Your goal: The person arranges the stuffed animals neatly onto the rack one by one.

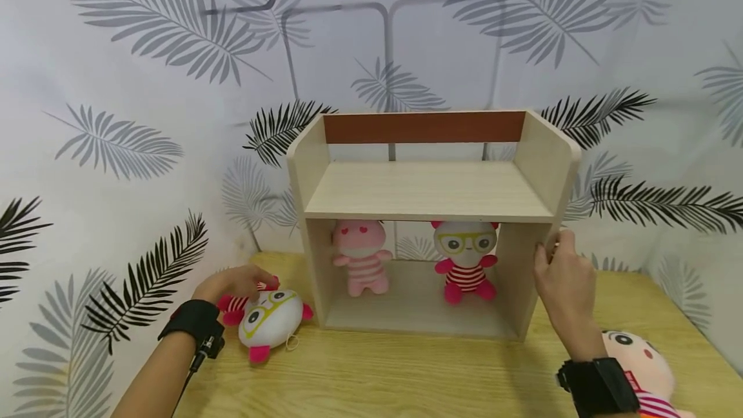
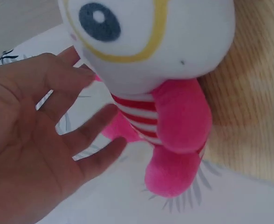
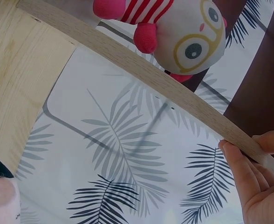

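Note:
On the table at the left lies a plush panda [image 1: 278, 316] with yellow glasses, pink ears and a red-and-white striped body. My left hand [image 1: 248, 280] is at its body; in the left wrist view the spread fingers [image 2: 97, 122] reach the striped side, extended rather than wrapped round it. A two-tier wooden shelf [image 1: 415, 187] stands in the middle. Its right side panel [image 3: 141, 70] is pinched at the front edge by my right hand [image 1: 567, 282], thumb on one face and fingers on the other. A second plush panda [image 1: 466, 269] sits inside, near that panel.
A pink plush toy [image 1: 362, 260] with heart eyes sits in the shelf's lower left. Another plush doll [image 1: 641, 363] lies at the right front, partly behind my right wrist. The wooden table [image 1: 371, 379] meets a leaf-patterned backdrop [image 1: 174, 115] behind and at the sides.

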Motion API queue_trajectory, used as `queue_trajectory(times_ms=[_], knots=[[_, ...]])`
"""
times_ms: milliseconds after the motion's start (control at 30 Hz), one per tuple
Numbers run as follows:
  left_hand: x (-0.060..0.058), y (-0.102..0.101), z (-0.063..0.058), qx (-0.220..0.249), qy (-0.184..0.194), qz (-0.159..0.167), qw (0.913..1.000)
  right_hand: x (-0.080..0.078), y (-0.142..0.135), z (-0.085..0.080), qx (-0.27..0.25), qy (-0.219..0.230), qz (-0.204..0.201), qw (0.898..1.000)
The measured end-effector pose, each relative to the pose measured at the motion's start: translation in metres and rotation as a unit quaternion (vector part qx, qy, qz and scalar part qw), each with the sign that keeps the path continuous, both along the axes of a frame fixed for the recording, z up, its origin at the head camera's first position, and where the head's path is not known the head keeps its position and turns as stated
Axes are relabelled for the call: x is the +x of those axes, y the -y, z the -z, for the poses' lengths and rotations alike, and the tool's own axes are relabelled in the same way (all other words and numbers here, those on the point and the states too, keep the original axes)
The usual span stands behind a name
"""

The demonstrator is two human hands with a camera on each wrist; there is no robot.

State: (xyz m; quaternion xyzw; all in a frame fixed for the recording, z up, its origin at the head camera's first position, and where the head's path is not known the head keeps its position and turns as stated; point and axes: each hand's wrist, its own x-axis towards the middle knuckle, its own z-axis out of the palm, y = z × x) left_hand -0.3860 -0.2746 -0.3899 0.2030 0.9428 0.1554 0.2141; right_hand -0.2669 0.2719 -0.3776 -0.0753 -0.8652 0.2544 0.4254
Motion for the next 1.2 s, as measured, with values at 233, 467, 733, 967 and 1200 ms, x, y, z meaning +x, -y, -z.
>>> queue_trajectory(times_ms=[233, 467, 733, 967, 1200], knots=[[-0.009, 0.000, 0.003, -0.085, 0.014, -0.007, 0.9963, -0.001, 0.000, 0.002, 0.001, -0.001, -0.002, 1.000], [0.006, -0.007, -0.002, -0.156, -0.011, -0.075, 0.9849, -0.001, -0.001, 0.001, 0.003, -0.005, -0.003, 1.000], [0.015, -0.022, -0.001, -0.246, -0.072, -0.009, 0.9667, 0.001, 0.000, 0.001, -0.003, -0.004, -0.003, 1.000], [0.007, 0.000, 0.015, -0.163, 0.038, -0.011, 0.9858, 0.003, 0.000, 0.002, -0.002, 0.002, -0.001, 1.000], [0.003, 0.020, 0.025, -0.069, 0.088, -0.039, 0.9929, 0.001, 0.000, 0.001, -0.007, 0.004, -0.006, 1.000]])
